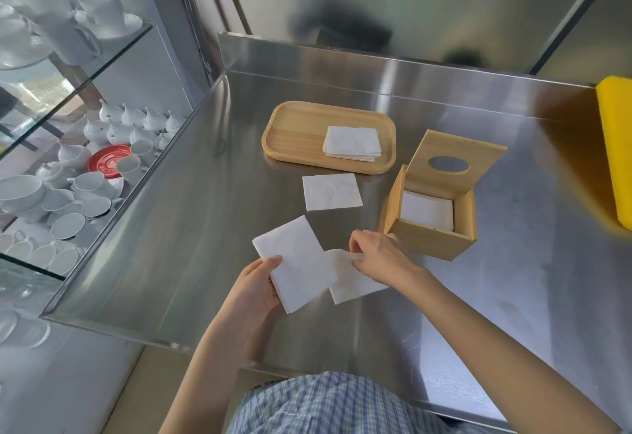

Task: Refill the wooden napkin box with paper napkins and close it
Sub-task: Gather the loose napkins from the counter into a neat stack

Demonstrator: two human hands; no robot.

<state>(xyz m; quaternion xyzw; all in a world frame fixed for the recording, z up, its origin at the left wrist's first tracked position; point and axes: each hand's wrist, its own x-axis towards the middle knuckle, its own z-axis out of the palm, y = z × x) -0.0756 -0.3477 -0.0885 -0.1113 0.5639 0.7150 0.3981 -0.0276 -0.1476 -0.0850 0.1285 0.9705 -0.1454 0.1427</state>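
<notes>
The wooden napkin box [429, 238] stands on the steel counter with its hinged lid [451, 163] tipped up and back; white napkins lie inside it. My left hand [254, 288] holds a folded white napkin [295, 262] above the counter's near part. My right hand [379, 257] pinches the top edge of a second napkin [352, 285] that overlaps the first. A single napkin [331, 191] lies flat on the counter between the hands and a wooden tray [294, 132], which carries a small stack of napkins [352, 143].
A yellow slab [617, 146] lies at the counter's right edge. Left of the counter, glass shelves [102, 54] hold white cups, small teapots and a red saucer [107, 161]. A steel backsplash [342, 57] rises behind the tray.
</notes>
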